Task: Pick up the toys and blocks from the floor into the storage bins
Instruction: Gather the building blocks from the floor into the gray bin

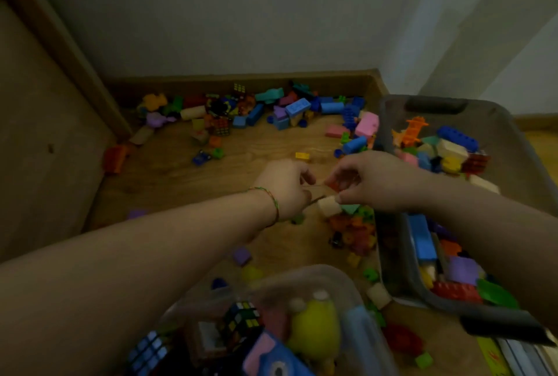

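The wooden floor (187,182) carries everything. The biggest thing on it is the grey bin (513,140), running from your 2 o'clock down to 4 o'clock and already part filled with bricks. At 6 o'clock, close under you, sits the clear bin (314,270), holding puzzle cubes and a yellow soft toy. The main heap of blocks (271,109) lies along the wall at 12 o'clock, well apart from both bins. A smaller orange cluster (350,230) lies just beside the grey bin's near wall, and single pieces are scattered between.

I judge these blocks to be hard, light plastic: stiff, not fragile, a little slick on the smooth faces. Take each across two flat sides rather than over the studs. The small ones look easy to fumble, so gather several in a cupped palm where you can.

Your hands meet at the middle of the view, low over the floor. Your left hand (283,188), with a thread bracelet (273,206) at the wrist, has its fingers curled toward the right. A thin dark thing shows at its fingertips, but I cannot tell whether it grips anything. Your right hand (377,182) pinches a small red piece (333,185) between thumb and fingers. The cream block (328,206) sits just under it, at its 7 o'clock, touching a fingertip. I cannot say whether it is held or only rests on the floor. The grey bin is the near drop, at 3 o'clock.
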